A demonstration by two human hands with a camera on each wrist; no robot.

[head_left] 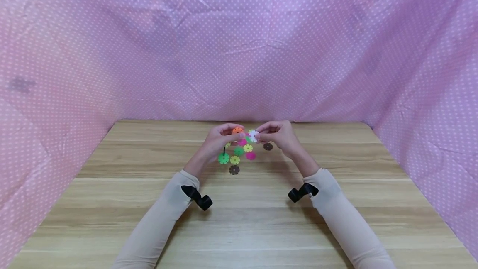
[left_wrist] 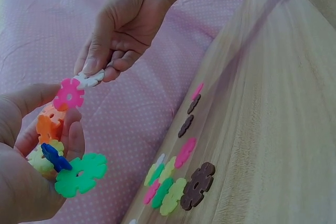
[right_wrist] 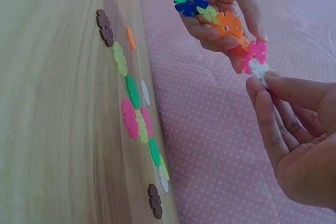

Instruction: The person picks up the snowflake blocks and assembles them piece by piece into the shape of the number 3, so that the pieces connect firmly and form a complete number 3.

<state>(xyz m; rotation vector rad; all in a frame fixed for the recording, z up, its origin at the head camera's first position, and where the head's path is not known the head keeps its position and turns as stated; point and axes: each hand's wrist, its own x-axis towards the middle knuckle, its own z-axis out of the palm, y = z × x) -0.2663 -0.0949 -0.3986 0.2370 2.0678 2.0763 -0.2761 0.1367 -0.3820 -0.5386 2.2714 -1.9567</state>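
Observation:
My left hand [head_left: 218, 138] holds a chain of notched plastic snowflake discs, pinching it near its pink end. Along the chain in the left wrist view run a green disc [left_wrist: 81, 176], a blue disc [left_wrist: 55, 157], a yellow one, orange ones [left_wrist: 50, 124] and a pink disc [left_wrist: 69, 94]. Thumb and fingers of my right hand [head_left: 278, 136] pinch a white disc [right_wrist: 258, 69]. The white disc's edge meets the pink disc's edge, in line with the chain. Both hands are raised above the far part of the table, and part of the chain hides behind the left fingers.
Several loose discs lie on the wooden table [head_left: 246, 219] beneath the hands, among them a brown disc [head_left: 234, 169], a yellow disc [head_left: 235, 160] and a pink disc [head_left: 251, 156]. Another brown disc [head_left: 268, 146] lies below the right hand. Dotted pink cloth [head_left: 239, 53] hangs behind and beside the table.

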